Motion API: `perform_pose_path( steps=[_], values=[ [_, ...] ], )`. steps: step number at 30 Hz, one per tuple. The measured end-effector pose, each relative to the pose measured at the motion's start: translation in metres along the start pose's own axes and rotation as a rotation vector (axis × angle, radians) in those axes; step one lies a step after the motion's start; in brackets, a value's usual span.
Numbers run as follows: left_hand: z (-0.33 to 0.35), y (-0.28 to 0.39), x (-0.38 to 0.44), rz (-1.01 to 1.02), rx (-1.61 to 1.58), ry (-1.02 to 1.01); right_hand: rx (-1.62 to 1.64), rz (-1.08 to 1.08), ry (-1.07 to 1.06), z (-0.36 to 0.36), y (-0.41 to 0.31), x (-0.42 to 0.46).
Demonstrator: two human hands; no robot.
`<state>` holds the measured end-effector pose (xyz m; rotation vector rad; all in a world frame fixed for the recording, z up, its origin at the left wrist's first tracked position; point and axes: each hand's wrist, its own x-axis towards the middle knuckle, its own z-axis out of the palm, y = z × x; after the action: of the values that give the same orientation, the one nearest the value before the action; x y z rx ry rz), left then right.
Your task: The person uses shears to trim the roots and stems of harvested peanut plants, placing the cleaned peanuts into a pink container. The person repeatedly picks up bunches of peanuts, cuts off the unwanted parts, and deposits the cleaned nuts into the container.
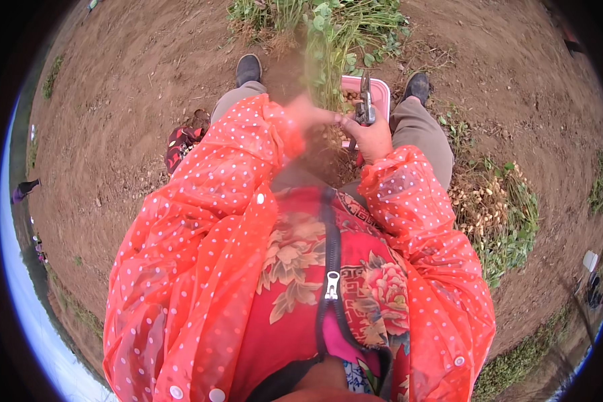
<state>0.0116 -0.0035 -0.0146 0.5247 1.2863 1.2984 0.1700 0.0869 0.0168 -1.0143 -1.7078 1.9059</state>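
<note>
My right hand (374,138) is wrapped around a hand tool (366,108) with metal jaws pointing away from me and a red handle; whether it is shears or pliers is not clear. Motion smears my left hand (304,113), whose outstretched finger meets my right thumb. Beside that finger a bunch of green peanut stems (326,75) hangs over the edge of a pink plastic tub (382,93). Blur hides whether the left hand grips the stems. Loose peanuts (350,95) lie in the tub, partly covered by my hands and the stems.
A heap of pulled peanut plants (362,25) lies beyond the tub. More plants with peanuts on their roots (482,206) lie by my right leg. A dark red patterned bag (183,143) is at my left. My shoes (248,69) flank the work on bare soil.
</note>
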Motion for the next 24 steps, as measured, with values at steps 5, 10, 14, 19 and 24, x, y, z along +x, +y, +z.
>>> perform_pose_path(
  steps=[5,10,14,19,24],
  values=[
    [0.016,0.024,-0.015,0.144,-0.221,-0.005,0.135,-0.001,-0.079,0.0,-0.006,-0.003],
    [0.013,0.014,-0.008,0.157,-0.128,-0.015,-0.036,-0.07,0.018,0.001,0.005,0.004],
    [0.016,0.013,-0.008,0.146,-0.125,-0.023,-0.219,-0.115,0.141,0.002,0.017,0.013],
    [0.008,0.016,-0.013,-0.089,-0.07,0.043,-0.494,0.035,0.34,-0.011,0.009,0.025],
    [0.011,0.033,-0.016,0.138,-0.276,0.101,-0.523,-0.008,0.232,-0.015,0.011,0.024]
  ],
)
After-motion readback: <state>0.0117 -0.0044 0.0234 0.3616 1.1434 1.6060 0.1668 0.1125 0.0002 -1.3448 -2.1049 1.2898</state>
